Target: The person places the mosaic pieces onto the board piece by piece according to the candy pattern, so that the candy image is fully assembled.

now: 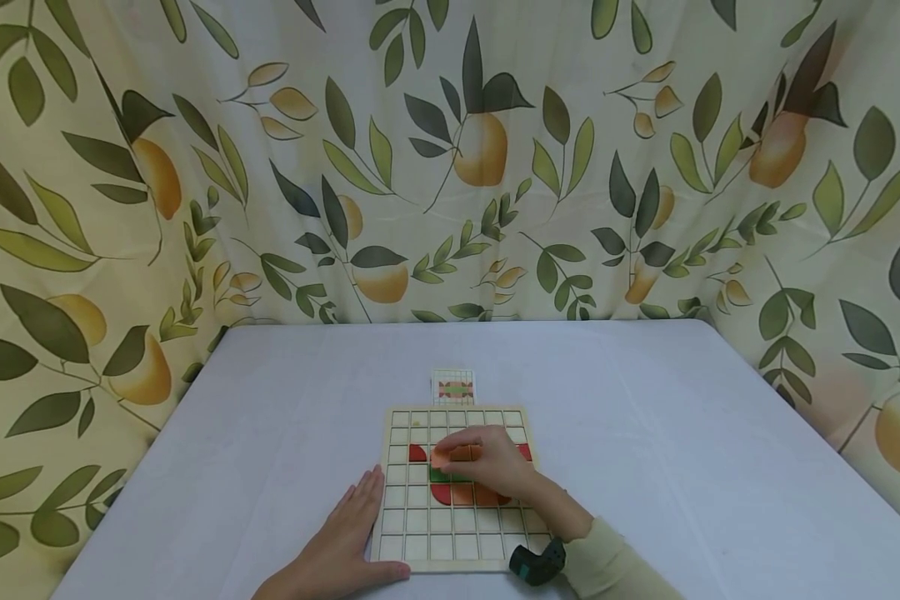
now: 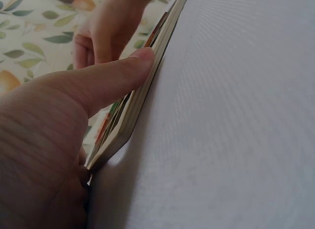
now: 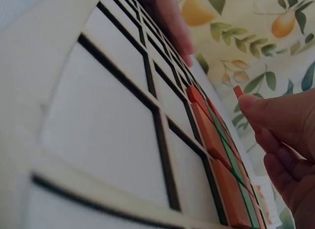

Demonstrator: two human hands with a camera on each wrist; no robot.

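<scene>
A square wooden grid board (image 1: 412,546) lies flat on the table. My right hand (image 1: 495,461) is above its middle, pinching a small flat orange tile (image 3: 238,91) between thumb and fingertips; in the right wrist view the tile stands clear of the board. Colored tiles fill several cells: a red tile (image 1: 417,452) on the left, another red tile (image 1: 524,452) on the right, a green row, and an orange tile (image 1: 462,494) in the lower row. The right hand hides part of the pattern. My left hand (image 1: 337,533) rests along the board's left side, fingers extended, its thumb touching the near edge.
Just beyond the board lies a small card (image 1: 453,387) printed with a colored grid pattern. A white cloth covers the table (image 1: 630,433). Leaf-and-fruit patterned curtains (image 1: 435,208) surround its back and sides. A black device (image 1: 537,563) is strapped to the right wrist.
</scene>
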